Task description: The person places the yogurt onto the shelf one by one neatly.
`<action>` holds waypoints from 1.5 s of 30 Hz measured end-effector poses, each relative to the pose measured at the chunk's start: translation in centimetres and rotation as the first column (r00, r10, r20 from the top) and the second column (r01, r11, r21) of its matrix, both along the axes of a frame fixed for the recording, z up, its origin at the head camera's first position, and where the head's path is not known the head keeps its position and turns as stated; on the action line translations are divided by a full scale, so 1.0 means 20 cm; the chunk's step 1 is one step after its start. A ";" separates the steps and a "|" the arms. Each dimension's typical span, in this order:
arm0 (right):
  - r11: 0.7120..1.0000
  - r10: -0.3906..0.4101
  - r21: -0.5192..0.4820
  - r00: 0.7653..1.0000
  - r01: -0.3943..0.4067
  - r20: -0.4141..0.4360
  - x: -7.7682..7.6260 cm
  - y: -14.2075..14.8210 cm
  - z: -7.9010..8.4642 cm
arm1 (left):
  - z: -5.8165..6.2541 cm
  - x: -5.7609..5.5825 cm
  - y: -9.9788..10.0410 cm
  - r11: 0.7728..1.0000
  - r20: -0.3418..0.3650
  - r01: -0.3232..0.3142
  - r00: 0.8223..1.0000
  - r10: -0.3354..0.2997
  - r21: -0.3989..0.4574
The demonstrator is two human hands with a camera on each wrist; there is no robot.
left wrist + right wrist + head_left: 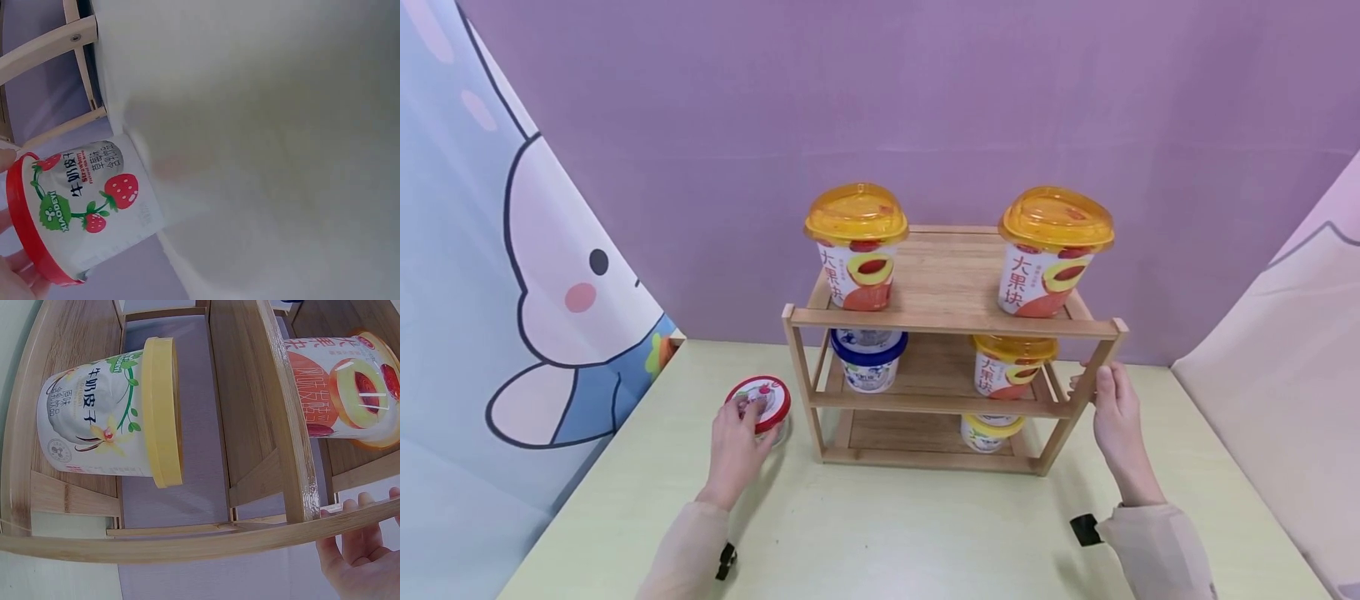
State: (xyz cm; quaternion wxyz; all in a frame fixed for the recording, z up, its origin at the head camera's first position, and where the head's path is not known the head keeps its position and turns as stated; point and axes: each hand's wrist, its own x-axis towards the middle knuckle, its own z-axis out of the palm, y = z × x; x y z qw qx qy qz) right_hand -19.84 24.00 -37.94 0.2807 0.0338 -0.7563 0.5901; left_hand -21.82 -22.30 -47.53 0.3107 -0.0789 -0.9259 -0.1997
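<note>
My left hand (737, 437) holds a strawberry yogurt cup by its red lid (771, 400), left of the wooden shelf (925, 406). Printed strawberries show on the white side of that cup (94, 206) in the left wrist view, where fingertips lie along the lid's rim. At the shelf's right front post, my right hand (1117, 417) grips the wood, thumb in front and fingers behind. Close to it, a peach yogurt cup (1003, 375) stands on the middle tier. A yellow-lidded cup (100, 419) sits on the bottom tier.
Two peach cups with orange domed lids, one left (861, 258) and one right (1048, 262), stand on the top tier. A blue-lidded cup (868, 367) is at the middle tier's left. Behind the pale table (865, 533) hangs a purple cloth (925, 100).
</note>
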 end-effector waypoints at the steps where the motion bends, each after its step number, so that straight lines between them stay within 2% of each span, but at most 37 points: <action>1: 1.000 -0.002 0.000 1.000 0.002 0.000 0.00 0.00 0.00 | 0.00 0.00 0.00 1.000 -0.001 -0.003 1.000 0.003 0.023; 3: 1.000 -0.003 -0.004 1.000 0.003 -0.002 0.00 0.00 0.00 | -0.01 0.00 -0.01 0.998 0.006 -0.016 1.000 0.015 0.058; 5: 1.000 -0.003 -0.007 1.000 0.003 -0.005 0.00 0.00 0.00 | -0.01 0.01 -0.01 0.995 0.044 -0.033 0.999 0.029 0.092; 8: 1.000 -0.002 -0.007 1.000 0.002 -0.006 0.00 0.00 0.00 | -0.01 0.00 -0.02 0.988 0.152 -0.062 0.988 0.040 0.141; 13: 1.000 -0.002 0.011 1.000 0.002 0.003 0.00 0.00 0.00 | -0.01 -0.01 -0.04 0.966 0.349 -0.114 0.937 0.026 0.233; 17: 1.000 -0.002 0.016 1.000 0.002 0.010 0.00 0.01 0.00 | 0.01 -0.02 -0.04 0.935 0.436 -0.145 0.900 -0.012 0.324; 20: 1.000 -0.003 0.025 1.000 0.003 0.013 0.00 0.01 0.00 | 0.02 -0.03 -0.04 0.909 0.450 -0.158 0.892 -0.036 0.386; 29: 1.000 0.014 0.000 1.000 -0.014 -0.003 -0.01 0.01 -0.01 | 0.00 -0.06 -0.03 0.849 0.441 -0.191 0.896 -0.054 0.493; 39: 1.000 0.006 -0.002 1.000 -0.006 -0.002 0.00 0.01 -0.01 | 0.00 -0.07 -0.02 0.833 0.436 -0.201 0.898 -0.054 0.516; 45: 1.000 0.011 0.006 1.000 -0.011 0.003 0.00 0.01 0.00 | 0.01 -0.04 -0.02 0.816 0.427 -0.199 0.902 -0.063 0.543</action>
